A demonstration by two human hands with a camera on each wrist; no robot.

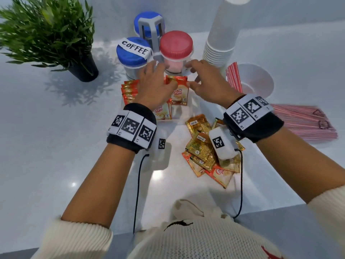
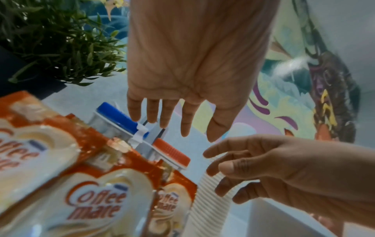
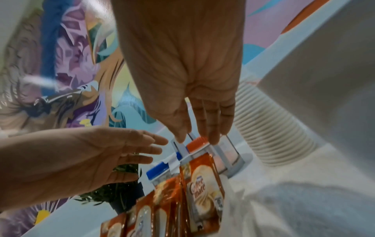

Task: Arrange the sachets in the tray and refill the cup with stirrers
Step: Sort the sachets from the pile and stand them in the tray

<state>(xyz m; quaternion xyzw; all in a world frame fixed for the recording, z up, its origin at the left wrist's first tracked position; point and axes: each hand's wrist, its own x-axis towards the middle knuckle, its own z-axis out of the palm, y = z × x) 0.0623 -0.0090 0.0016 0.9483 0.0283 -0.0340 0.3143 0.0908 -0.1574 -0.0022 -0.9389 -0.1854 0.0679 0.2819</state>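
Observation:
Orange Coffee mate sachets [image 1: 179, 94] stand upright in rows in a white tray [image 1: 177, 114]; the left wrist view shows these sachets [image 2: 95, 200] close up. My left hand [image 1: 155, 81] and right hand [image 1: 207, 85] hover side by side over the tray's far end, fingers straight and spread, holding nothing. Seen from the wrists, the left hand [image 2: 182, 104] and the right hand [image 3: 194, 115] are above the sachets [image 3: 202, 192]. A loose pile of gold and orange sachets [image 1: 203, 148] lies near my right wrist. Red-striped stirrers [image 1: 233, 77] lean in a white cup [image 1: 259, 81].
A rack of jars sits just beyond my fingers: a blue lid marked COFFEE [image 1: 132, 53], a red lid [image 1: 176, 44], another blue lid [image 1: 149, 21]. A tall stack of paper cups [image 1: 220, 43] stands right, a potted plant [image 1: 46, 30] left. A packet of stirrers [image 1: 306, 122] lies far right.

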